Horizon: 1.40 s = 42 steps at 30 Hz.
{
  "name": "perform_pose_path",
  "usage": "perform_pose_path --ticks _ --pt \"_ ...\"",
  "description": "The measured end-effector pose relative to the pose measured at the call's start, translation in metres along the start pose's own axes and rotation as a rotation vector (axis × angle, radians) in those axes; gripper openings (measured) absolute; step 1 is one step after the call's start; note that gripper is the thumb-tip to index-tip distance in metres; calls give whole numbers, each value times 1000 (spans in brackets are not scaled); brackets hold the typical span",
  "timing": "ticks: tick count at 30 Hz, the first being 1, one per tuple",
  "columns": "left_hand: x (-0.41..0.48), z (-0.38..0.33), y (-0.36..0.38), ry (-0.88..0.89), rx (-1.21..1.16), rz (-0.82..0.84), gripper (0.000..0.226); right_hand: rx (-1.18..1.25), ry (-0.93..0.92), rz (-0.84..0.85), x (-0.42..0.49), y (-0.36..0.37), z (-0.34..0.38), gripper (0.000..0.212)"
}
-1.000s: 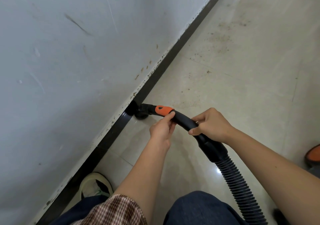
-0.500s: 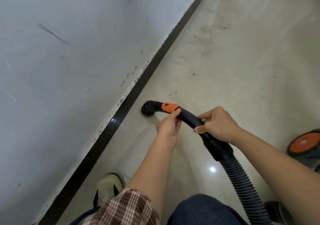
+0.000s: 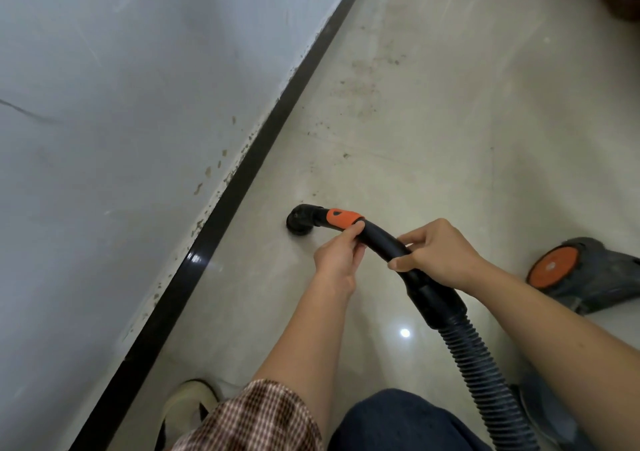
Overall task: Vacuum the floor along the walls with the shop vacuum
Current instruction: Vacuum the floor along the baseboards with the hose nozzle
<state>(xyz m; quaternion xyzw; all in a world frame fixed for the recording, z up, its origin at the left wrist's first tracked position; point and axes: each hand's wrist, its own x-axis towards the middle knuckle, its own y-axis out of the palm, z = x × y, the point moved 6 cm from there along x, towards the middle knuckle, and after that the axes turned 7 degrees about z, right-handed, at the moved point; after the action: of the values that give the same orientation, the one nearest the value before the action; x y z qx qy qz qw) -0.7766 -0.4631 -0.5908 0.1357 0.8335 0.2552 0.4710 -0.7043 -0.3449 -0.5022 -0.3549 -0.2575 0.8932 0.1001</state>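
A: Nozzle position?
B: Nozzle down on the floor, near the baseboard, not touching it.
A: Grips?
B: Left hand pinches the wand at its orange collar. Right hand is wrapped around the wand, farther from the baseboard. Shop vacuum farthest out.

Wall left, baseboard along its foot, floor right. Nozzle on floor near baseboard, not touching. Left hand on wand behind nozzle, right hand further back. Vacuum body right of hands. Shoe beside baseboard.
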Motion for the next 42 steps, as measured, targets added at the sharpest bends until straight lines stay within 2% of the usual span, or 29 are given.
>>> perform_pose_path --ticks 21,30,42 --pt "7 43 60 -108 34 117 14 35 103 -133 -25 -46 -42 18" --pt "11 53 75 -134 62 135 24 74 131 -174 -33 -55 -50 15" --pt "27 30 68 -122 95 113 30 117 141 -201 -9 -48 -40 16"
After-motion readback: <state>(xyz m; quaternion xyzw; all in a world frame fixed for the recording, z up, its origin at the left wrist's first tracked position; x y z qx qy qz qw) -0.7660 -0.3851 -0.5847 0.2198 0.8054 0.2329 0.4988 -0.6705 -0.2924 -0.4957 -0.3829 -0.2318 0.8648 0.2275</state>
